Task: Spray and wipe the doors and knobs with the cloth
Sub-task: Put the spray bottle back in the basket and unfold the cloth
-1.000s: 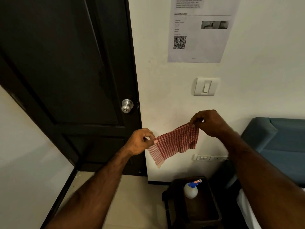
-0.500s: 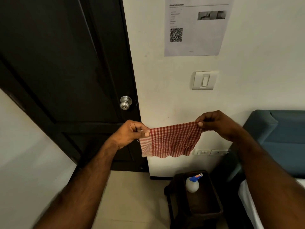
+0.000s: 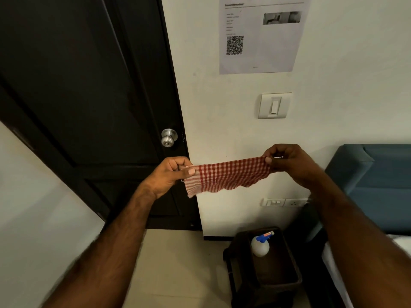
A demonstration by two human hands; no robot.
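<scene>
Pinching checked cloth [image 3: 226,176] taut, left hand [image 3: 169,174], right hand [image 3: 287,161], dark door [image 3: 77,85] behind

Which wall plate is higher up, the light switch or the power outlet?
The light switch, the single rocker plate just below the posted paper sheet. The power outlet sits low, under the stretched cloth.

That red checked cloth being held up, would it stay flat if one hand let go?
Probably not. The cloth looks thin and floppy: its lower edge sags in waves between the left hand and right hand pinching its top corners. It likely weighs little, since fingertip pinches alone hold it stretched.
</scene>
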